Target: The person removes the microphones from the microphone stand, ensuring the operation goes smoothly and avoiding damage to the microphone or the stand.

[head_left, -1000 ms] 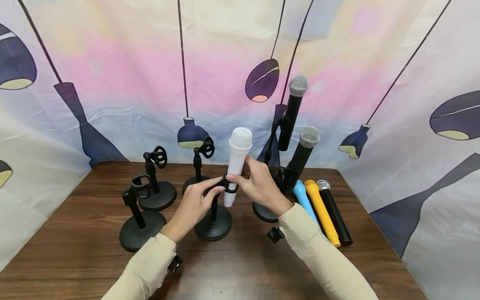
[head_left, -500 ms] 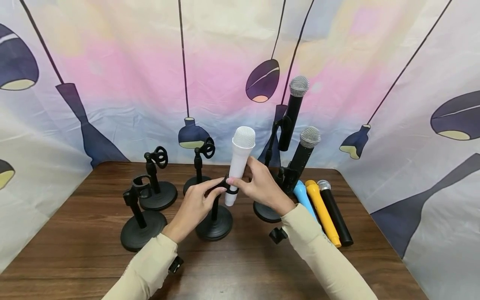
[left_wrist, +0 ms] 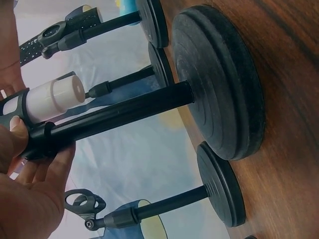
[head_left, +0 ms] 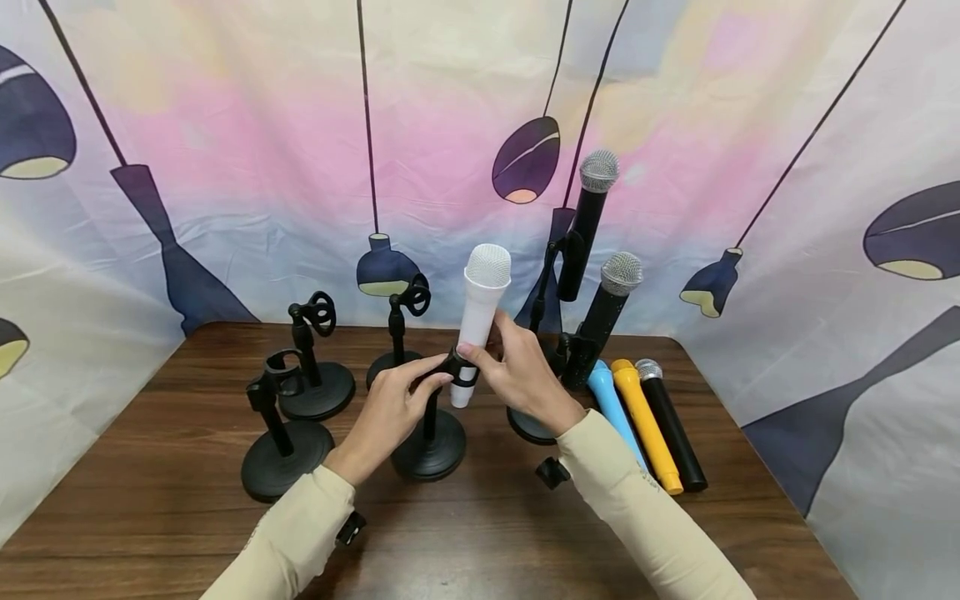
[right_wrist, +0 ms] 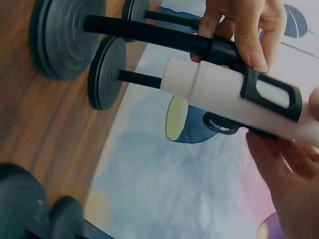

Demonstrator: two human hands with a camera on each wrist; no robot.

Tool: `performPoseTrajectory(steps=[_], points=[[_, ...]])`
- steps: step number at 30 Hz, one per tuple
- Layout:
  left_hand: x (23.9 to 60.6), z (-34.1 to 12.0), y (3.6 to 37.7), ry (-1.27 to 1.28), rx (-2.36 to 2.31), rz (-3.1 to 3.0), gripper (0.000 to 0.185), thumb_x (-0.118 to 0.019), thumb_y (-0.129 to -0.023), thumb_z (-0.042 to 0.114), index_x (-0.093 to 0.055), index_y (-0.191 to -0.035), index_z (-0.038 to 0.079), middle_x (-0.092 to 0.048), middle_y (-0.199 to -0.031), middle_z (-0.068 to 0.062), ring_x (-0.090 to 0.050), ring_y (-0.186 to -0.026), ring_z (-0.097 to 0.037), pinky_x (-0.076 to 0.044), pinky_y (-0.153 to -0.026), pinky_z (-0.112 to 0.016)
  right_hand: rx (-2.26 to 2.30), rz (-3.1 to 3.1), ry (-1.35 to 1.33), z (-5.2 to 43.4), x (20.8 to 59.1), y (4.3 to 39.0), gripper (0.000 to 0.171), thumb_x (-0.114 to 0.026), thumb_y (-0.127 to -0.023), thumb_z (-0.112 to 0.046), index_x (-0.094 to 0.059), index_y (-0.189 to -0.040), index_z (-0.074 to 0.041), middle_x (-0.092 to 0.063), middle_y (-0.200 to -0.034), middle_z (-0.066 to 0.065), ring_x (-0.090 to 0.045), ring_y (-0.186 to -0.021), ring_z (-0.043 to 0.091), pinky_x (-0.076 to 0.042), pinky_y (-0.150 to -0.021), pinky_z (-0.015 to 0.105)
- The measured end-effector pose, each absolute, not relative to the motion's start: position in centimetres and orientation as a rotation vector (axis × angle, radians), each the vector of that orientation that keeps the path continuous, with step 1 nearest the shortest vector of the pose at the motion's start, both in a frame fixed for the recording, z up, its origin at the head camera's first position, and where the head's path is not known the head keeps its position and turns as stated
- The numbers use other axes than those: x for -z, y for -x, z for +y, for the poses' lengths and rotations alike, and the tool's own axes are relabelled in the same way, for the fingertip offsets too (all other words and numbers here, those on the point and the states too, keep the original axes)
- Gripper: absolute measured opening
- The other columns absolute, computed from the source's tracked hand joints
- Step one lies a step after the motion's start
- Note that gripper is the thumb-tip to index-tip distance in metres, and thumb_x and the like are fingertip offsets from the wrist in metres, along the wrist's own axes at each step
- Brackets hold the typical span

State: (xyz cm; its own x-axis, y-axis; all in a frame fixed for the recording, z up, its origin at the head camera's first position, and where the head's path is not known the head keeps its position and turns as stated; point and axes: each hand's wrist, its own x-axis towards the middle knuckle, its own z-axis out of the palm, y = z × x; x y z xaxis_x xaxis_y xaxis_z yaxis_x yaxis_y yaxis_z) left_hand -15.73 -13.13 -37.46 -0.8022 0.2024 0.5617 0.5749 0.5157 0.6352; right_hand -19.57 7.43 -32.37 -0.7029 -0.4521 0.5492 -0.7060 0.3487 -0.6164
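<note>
A white microphone (head_left: 477,308), grille up and tilted slightly, sits through the black clip (right_wrist: 250,85) of a small desk microphone stand (head_left: 429,454). Its lower end pokes out below the clip. My left hand (head_left: 384,414) pinches the stand's neck just under the clip, thumb on the near side and fingers behind. With thumb and fingers my right hand (head_left: 523,375) holds the white body right at the clip's upper edge. In the left wrist view the stand's round base (left_wrist: 219,82) rests on the wooden table.
Stands with unfilled clips, such as the front left one (head_left: 281,458), are at left. Two black microphones (head_left: 581,242) stand mounted behind my right hand. Blue, yellow (head_left: 647,425) and black (head_left: 672,429) microphones lie at right. A printed cloth (head_left: 285,167) hangs behind the table (head_left: 480,533).
The white microphone has leaned a little to the right and risen slightly. My right thumb has moved up a little along it; the left hand stays at the stand's neck.
</note>
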Motion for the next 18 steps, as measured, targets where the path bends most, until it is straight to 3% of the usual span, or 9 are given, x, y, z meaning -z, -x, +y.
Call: performPoseTrajectory(steps=[6, 13, 18], points=[[37.43, -13.07, 15.67, 0.65, 1.197, -2.354, 0.035, -0.065, -0.101, 0.02, -0.067, -0.135, 0.012, -0.071, -0.124, -0.005, -0.071, -0.097, -0.015, -0.058, -0.075, -0.034, -1.447, -2.258, -1.082, 8.03, 33.22, 19.69, 0.052, -0.075, -0.093, -0.006, -0.051, -0.137, 0.004, -0.064, -0.12, 0.019, -0.068, -0.106, 0.028, -0.056, -0.089, 0.032], [37.44, -13.08, 15.88, 0.635, 1.173, -2.357, 0.035, -0.064, -0.101, 0.021, -0.067, -0.135, 0.013, -0.071, -0.124, -0.005, -0.07, -0.102, -0.016, -0.058, -0.079, -0.036, -1.23, -2.291, -1.045, 7.66, 32.61, 19.58, 0.037, -0.069, -0.098, -0.011, -0.054, -0.13, 0.003, -0.068, -0.113, 0.014, -0.07, -0.098, 0.021, -0.056, -0.081, 0.036], [37.38, -13.13, 15.82, 0.641, 1.173, -2.35, 0.035, -0.064, -0.101, 0.021, -0.067, -0.135, 0.013, -0.071, -0.123, -0.005, -0.071, -0.1, -0.016, -0.058, -0.078, -0.035, -1.254, -2.318, -1.077, 7.79, 32.59, 19.62, 0.041, -0.063, -0.102, -0.012, -0.046, -0.136, 0.005, -0.065, -0.116, 0.016, -0.068, -0.1, 0.023, -0.056, -0.081, 0.038]])
